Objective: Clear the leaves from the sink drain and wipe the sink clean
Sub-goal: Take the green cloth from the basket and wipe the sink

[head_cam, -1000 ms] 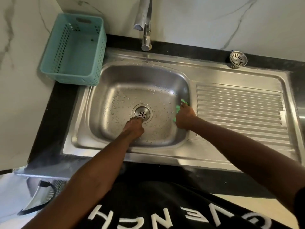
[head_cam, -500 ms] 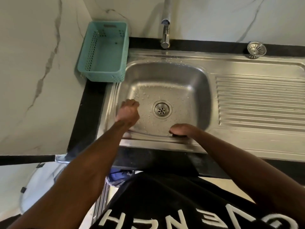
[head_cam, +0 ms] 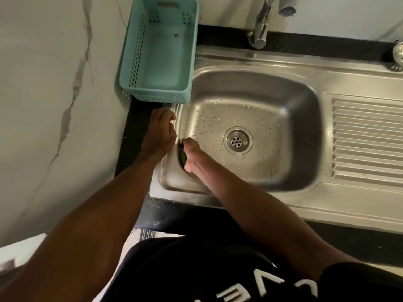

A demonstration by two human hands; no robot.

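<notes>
— So, which step are you on?

— Wiping, I judge. The sink (head_cam: pixel 327 83) is the big thing in front of me, and its drain (head_cam: pixel 237 141) shows bare metal with no leaves on it that I can see. Water drops lie scattered on the bowl floor around the drain.

— What else stands near the drain?

— A teal basket (head_cam: pixel 159 49) sits beyond the bowl's left rim, well up and left of the drain; it looks empty apart from a small dark speck. The tap (head_cam: pixel 260 25) rises straight behind the drain.

— And your arms?

— Both reach in from below. My right forearm crosses the front rim and my right hand (head_cam: pixel 193 153) presses against the bowl's left wall, left of the drain. My left hand (head_cam: pixel 160 131) rests farther left again, on the sink's left rim, just outside the bowl.

— What are you holding?

— My right hand is closed over a green scrub pad (head_cam: pixel 182 155), pinning it flat to the wall. My left holds nothing I can see; its fingers are loosely curled.

— Next move?

— Probably sweeping the pad along the wall and down toward the drain, with steady pressure so it doesn't slip on the wet steel.
</notes>
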